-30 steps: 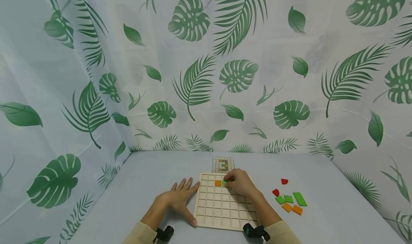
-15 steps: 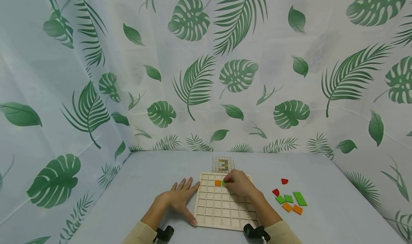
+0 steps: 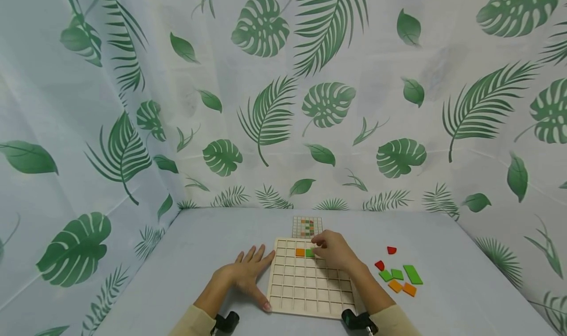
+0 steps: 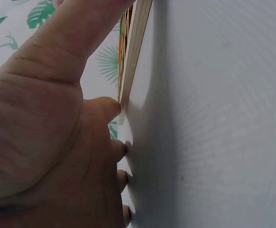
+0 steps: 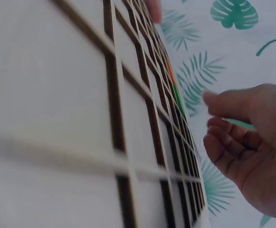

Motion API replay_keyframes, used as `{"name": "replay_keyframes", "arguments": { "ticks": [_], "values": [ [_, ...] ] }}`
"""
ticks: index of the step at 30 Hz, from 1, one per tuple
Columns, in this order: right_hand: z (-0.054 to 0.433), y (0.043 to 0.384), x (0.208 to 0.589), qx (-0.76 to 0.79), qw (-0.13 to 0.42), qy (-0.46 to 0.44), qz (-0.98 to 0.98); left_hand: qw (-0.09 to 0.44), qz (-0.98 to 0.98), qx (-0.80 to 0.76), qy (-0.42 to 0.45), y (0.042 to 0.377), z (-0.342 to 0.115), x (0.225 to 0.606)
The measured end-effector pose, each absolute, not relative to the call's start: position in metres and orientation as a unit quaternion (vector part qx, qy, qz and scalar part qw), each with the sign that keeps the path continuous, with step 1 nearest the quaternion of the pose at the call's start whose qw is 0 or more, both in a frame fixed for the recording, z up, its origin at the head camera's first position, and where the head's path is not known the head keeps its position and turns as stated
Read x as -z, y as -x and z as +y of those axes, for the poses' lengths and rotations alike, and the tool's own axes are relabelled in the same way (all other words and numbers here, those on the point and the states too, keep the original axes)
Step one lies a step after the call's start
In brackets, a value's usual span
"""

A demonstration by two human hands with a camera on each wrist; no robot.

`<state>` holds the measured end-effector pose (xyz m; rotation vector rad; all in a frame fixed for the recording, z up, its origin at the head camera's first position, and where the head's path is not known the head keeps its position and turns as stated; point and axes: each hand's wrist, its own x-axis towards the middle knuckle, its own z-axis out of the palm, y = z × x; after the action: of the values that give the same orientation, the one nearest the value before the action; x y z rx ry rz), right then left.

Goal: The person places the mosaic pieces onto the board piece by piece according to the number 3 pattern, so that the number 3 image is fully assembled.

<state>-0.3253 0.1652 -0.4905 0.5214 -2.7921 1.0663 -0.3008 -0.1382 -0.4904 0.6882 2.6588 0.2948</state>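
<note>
Centrally, a pale gridded board (image 3: 305, 282) lies flat on the light-coloured table (image 3: 212, 237), with an orange tile (image 3: 300, 252) and a green tile (image 3: 309, 253) seated side by side in neighbouring cells of its second row from the far edge. The left hand (image 3: 248, 274) is spread wide and grasps nothing; its forefinger meets the board's left edge, and its thumb rests at the near left corner. The right hand (image 3: 334, 251) hovers just right of the green tile, its fingers loosely curved and a narrow gap left between thumb and fingertips — nothing is held, and the right wrist view shows the fingertips clear of the board. Beyond the far edge lies a small pattern card (image 3: 297, 227) bearing a grid with coloured cells. Well to the right of the board, loose pieces are scattered: two red ones (image 3: 392, 250), two small green ones (image 3: 397, 274), two orange ones (image 3: 409, 289) and a larger green one (image 3: 413, 274). Leaf-printed cloth (image 3: 266, 129) forms the background.
</note>
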Motion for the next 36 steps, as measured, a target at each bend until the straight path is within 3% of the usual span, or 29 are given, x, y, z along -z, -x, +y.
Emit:
{"name": "replay_keyframes", "arguments": {
  "ticks": [11, 24, 36],
  "values": [
    [0.203, 0.324, 0.477, -0.36, 0.059, -0.136, -0.921, 0.192, 0.944, -0.104, -0.246, 0.302, -0.138, 0.491],
    [0.252, 0.324, 0.482, -0.335, 0.105, -0.125, -0.928, 0.19, 0.947, -0.096, -0.24, 0.303, -0.138, 0.493],
    [0.297, 0.315, 0.485, -0.312, 0.093, -0.053, -0.944, 0.194, 0.946, -0.102, -0.241, 0.302, -0.138, 0.491]
  ]
}}
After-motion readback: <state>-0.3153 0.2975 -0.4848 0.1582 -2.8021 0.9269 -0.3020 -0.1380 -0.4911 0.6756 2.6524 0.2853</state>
